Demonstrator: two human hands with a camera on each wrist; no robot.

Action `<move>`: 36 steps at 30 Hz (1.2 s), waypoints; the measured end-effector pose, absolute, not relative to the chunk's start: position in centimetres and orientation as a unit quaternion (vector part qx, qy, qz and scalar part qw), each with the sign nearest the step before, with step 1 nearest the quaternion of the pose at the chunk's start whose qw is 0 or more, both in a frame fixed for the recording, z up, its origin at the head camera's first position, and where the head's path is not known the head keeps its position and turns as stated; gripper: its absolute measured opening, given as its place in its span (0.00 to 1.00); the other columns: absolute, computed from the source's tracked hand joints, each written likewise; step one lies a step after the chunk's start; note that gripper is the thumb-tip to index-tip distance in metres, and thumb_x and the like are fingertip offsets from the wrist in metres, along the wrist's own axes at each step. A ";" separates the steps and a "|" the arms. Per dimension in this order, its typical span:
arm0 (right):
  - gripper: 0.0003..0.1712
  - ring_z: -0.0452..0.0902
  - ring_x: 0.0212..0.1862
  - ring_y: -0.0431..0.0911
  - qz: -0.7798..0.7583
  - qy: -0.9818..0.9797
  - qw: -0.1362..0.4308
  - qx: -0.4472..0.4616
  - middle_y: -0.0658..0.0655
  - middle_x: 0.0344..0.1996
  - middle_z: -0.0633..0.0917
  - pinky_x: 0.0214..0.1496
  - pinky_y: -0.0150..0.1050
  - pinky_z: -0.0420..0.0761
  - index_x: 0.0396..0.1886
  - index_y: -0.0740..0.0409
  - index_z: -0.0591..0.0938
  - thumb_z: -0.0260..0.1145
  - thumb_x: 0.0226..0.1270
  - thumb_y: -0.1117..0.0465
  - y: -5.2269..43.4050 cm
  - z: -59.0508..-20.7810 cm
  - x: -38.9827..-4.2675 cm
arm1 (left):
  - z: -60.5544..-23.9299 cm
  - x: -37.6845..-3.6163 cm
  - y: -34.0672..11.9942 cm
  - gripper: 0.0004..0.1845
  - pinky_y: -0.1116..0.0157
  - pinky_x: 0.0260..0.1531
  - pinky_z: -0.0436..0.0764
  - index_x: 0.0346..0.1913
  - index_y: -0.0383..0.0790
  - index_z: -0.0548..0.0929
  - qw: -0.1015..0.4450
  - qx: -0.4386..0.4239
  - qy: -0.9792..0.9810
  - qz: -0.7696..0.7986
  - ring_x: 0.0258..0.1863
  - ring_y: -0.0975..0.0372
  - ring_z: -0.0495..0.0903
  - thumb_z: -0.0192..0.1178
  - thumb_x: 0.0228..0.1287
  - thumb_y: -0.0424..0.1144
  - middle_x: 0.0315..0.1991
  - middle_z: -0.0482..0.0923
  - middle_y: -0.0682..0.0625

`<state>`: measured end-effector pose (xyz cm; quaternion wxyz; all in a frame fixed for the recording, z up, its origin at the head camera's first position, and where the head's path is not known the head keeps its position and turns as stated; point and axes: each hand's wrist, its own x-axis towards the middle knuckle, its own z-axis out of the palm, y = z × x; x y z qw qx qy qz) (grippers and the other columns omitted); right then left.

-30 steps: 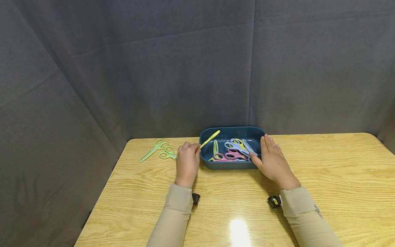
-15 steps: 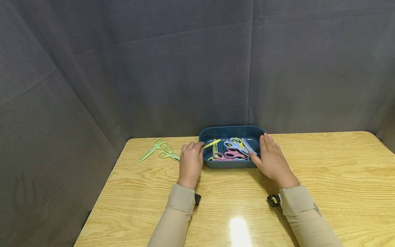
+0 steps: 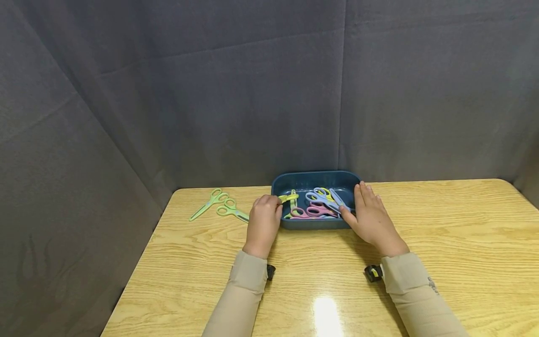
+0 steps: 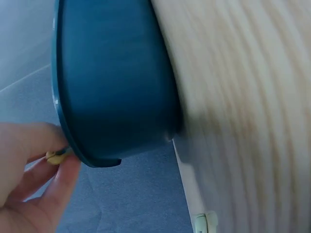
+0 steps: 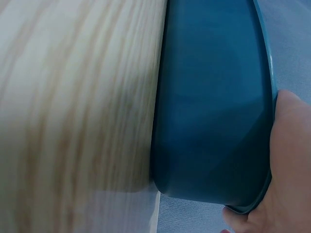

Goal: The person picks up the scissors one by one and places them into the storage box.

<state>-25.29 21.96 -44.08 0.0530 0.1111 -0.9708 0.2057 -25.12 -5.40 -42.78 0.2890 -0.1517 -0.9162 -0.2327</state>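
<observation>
The left hand (image 3: 263, 223) sits at the left end of the blue tray (image 3: 313, 223), its grip pinched on the yellow scissors (image 3: 289, 197). The scissors extend from the fingers over the tray's left rim, blades pointing into the tray. In the left wrist view, the fingers (image 4: 53, 187) close on a yellow part (image 4: 56, 156) right at the rim of the tray (image 4: 112, 82).

The right hand (image 3: 370, 219) rests against the right end of the tray, grip apart, fingers straight along the rim and thumb at the near corner. The right wrist view shows the hand (image 5: 286, 165) touching the tray wall (image 5: 209, 97).

Inside the tray lie pink scissors (image 3: 313, 213), blue scissors (image 3: 324, 200) and a green pair (image 3: 293, 206), overlapping. Two green scissors (image 3: 209, 204) (image 3: 233, 210) lie on the wooden surface (image 3: 442, 224), left of the tray, touching each other
</observation>
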 end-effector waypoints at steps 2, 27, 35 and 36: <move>0.50 0.39 0.79 0.70 0.205 -0.971 0.053 0.111 0.77 0.78 0.46 0.77 0.66 0.44 0.77 0.79 0.49 0.48 0.80 0.40 22.0 -44.1 -25.3 | -42.7 -25.1 -5.3 0.02 0.59 0.47 0.84 0.37 0.34 0.89 0.279 -0.160 -0.916 -0.238 0.42 0.51 0.85 0.70 0.63 0.29 0.40 0.86 0.43; 0.50 0.39 0.79 0.70 0.205 -0.971 0.050 0.111 0.77 0.78 0.46 0.77 0.65 0.45 0.77 0.79 0.48 0.48 0.80 0.40 21.9 -44.0 -25.3 | -42.4 -24.8 -5.3 0.04 0.61 0.46 0.85 0.40 0.34 0.90 0.197 -0.174 -0.932 -0.250 0.43 0.54 0.87 0.67 0.67 0.31 0.41 0.86 0.44; 0.49 0.39 0.79 0.70 0.206 -0.971 0.048 0.110 0.77 0.78 0.46 0.77 0.65 0.44 0.77 0.79 0.48 0.50 0.80 0.41 21.9 -43.9 -25.2 | -42.4 -24.9 -5.2 0.05 0.60 0.46 0.85 0.41 0.34 0.89 0.184 -0.162 -0.934 -0.259 0.42 0.54 0.87 0.67 0.68 0.32 0.41 0.86 0.43; 0.49 0.39 0.79 0.70 0.206 -0.971 0.048 0.110 0.77 0.78 0.46 0.77 0.65 0.44 0.77 0.79 0.48 0.50 0.80 0.41 21.9 -43.9 -25.2 | -42.4 -24.9 -5.2 0.05 0.60 0.46 0.85 0.41 0.34 0.89 0.184 -0.162 -0.934 -0.259 0.42 0.53 0.87 0.66 0.68 0.32 0.41 0.86 0.43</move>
